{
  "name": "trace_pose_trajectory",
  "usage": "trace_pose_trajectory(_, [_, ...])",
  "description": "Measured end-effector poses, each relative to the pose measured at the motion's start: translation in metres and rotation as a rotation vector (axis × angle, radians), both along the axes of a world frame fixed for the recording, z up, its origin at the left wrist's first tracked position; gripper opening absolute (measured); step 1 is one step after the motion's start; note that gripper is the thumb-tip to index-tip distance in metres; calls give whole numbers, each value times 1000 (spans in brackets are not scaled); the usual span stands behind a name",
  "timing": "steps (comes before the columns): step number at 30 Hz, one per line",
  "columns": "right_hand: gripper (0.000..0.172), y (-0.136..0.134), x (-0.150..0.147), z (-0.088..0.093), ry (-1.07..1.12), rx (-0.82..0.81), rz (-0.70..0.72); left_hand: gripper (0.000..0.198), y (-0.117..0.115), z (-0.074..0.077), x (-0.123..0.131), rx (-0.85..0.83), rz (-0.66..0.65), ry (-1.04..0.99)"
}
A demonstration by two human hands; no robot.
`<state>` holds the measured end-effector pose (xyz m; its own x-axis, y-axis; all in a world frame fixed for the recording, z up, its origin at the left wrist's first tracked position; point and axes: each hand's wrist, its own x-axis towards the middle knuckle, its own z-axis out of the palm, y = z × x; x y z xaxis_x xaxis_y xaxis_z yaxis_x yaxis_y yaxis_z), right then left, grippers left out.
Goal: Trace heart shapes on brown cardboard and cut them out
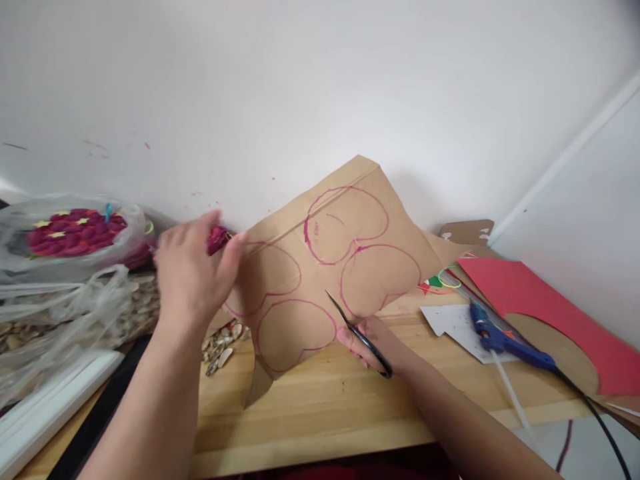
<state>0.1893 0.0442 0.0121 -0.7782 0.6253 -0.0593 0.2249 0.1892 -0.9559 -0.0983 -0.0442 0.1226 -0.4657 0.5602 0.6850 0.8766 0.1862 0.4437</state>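
Observation:
A sheet of brown kraft paper (pixel 320 280) is tilted up above the table, with several heart-like outlines drawn on it in purple-red. My right hand (pixel 373 340) grips black-handled scissors (pixel 367 343) at the sheet's lower edge, their dark blade lying over the paper between two outlines. At the upper left, my left hand (pixel 193 267) has its fingers apart, with the thumb overlapping the sheet's left edge; whether it touches the paper I cannot tell. Nothing shows in that hand.
Left: a plastic bag (pixel 135 227) around a purple-red decorated piece, bagged shells (pixel 140 307) and loose shells (pixel 220 347). Right: a blue glue gun (pixel 515 347) with a cord, red card (pixel 550 300) and white paper scraps (pixel 450 323). A white wall (pixel 300 80) rises behind the wooden table (pixel 310 427).

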Motion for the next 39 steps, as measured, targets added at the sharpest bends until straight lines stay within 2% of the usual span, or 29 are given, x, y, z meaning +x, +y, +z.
trace_pose_trajectory(3, [54, 0, 0, 1, 6, 68, 43, 62, 21, 18, 15, -205, -182, -45])
trace_pose_trajectory(5, [57, 1, 0, 0, 26, 65, 67, 59, 35, 23, 21, -343, -276, -24])
trace_pose_trajectory(7, [59, 1, -1, -1, 45, 49, 86, 62, 44, 25, 21, -421, -304, 3])
trace_pose_trajectory(10, [61, 0, -3, 2, 84, 19, 86, 66, 46, 29, 15, -480, -349, -58])
trace_pose_trajectory(14, [63, -6, -3, 6, 92, -18, 98, 71, 43, 35, 6, -566, -486, -232])
trace_pose_trajectory(17, [63, -9, -1, 5, 99, -51, 139, 76, 41, 40, 3, -601, -498, -347])
trace_pose_trajectory(20, [64, -11, 0, 2, 137, -69, 174, 72, 39, 43, 1, -626, -512, -408])
trace_pose_trajectory(26, [70, -14, -4, 4, 165, -82, 177, 63, 35, 40, -2, -683, -558, -608])
trace_pose_trajectory(28, [72, -15, -3, 7, 167, -98, 218, 64, 34, 42, 0, -679, -532, -587])
trace_pose_trajectory(33, [73, -16, 0, 10, 225, -154, 287, 72, 30, 58, 6, -646, -405, -358])
trace_pose_trajectory(36, [72, -17, 0, 13, 192, -154, 272, 74, 28, 63, 5, -659, -383, -390])
trace_pose_trajectory(39, [65, -19, -2, 17, 85, -79, 178, 75, 25, 62, 3, -710, -395, -472])
